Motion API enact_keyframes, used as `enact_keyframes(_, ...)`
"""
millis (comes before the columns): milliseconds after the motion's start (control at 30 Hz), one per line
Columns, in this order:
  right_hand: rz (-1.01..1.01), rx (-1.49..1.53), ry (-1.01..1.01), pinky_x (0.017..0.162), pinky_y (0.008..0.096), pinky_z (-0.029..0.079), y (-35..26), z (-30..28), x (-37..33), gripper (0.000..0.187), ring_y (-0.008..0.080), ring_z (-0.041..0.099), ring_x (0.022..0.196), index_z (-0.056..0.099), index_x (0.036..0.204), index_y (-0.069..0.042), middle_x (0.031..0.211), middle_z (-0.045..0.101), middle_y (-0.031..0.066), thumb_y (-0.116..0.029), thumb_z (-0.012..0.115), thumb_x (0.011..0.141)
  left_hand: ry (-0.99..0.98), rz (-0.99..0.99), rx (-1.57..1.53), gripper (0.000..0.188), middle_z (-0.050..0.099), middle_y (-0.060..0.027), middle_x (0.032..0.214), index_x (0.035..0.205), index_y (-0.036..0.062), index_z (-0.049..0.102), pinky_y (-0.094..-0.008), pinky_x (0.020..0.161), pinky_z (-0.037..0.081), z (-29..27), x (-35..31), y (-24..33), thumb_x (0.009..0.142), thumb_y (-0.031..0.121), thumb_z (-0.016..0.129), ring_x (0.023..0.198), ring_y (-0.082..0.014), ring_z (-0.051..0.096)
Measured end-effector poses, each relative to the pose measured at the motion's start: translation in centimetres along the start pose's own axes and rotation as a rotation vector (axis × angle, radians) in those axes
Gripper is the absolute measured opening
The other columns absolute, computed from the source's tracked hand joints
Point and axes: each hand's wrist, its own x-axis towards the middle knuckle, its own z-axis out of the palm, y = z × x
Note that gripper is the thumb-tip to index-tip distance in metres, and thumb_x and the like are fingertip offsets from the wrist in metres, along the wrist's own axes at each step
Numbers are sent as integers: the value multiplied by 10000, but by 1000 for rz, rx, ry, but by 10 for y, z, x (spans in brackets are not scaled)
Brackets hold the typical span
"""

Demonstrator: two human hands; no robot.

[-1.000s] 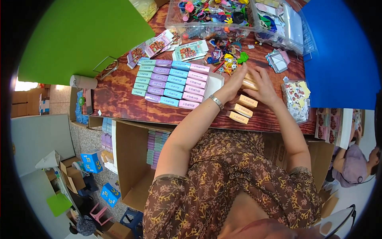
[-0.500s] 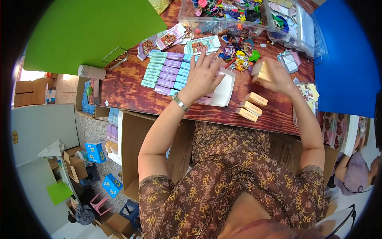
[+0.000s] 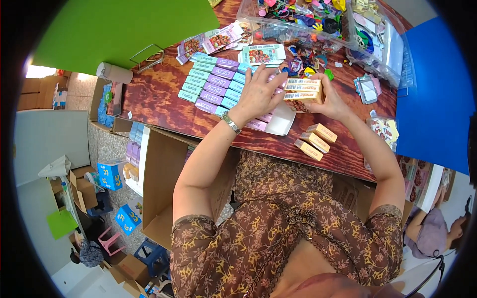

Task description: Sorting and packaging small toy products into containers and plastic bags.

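Over a reddish wooden desk [image 3: 164, 107], both hands hold a small stack of orange boxes [image 3: 303, 89], the left hand [image 3: 261, 94] and right hand [image 3: 332, 102] with fingers closed on its ends, right of rows of pastel boxes [image 3: 213, 87], with three orange boxes [image 3: 315, 141] lying nearer.
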Motion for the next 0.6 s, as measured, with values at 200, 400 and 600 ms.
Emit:
enact_keyframes(200, -140, -201, 14, 1008, 375, 459, 15, 8, -3, 776, 218, 558, 1202, 302, 1322, -89, 1245, 552, 137, -158, 824, 753, -91, -18, 120, 448, 511, -169, 1322, 1312, 196, 593, -729, 1067, 243, 3, 0, 1, 904, 369, 657, 1362, -464, 366)
enact_keyframes(400, -200, -371, 7, 992, 408, 473, 4, 12, -3, 759, 328, 580, 1186, 385, 1364, -72, 1258, 564, 178, -177, 807, 742, -103, -27, 170, 432, 505, -133, 1335, 1262, 189, 604, -742, 1070, 244, 2, -1, 5, 878, 377, 669, 1368, -459, 367)
enact_keyframes(600, -286, -537, -12, 939, 464, 484, 1, 11, 3, 743, 416, 572, 1118, 407, 1352, -73, 1220, 549, 208, -189, 794, 729, -57, 3, 163, 352, 513, -115, 1326, 1181, 168, 615, -744, 1060, 264, 1, -5, 4, 871, 329, 663, 1359, -458, 383)
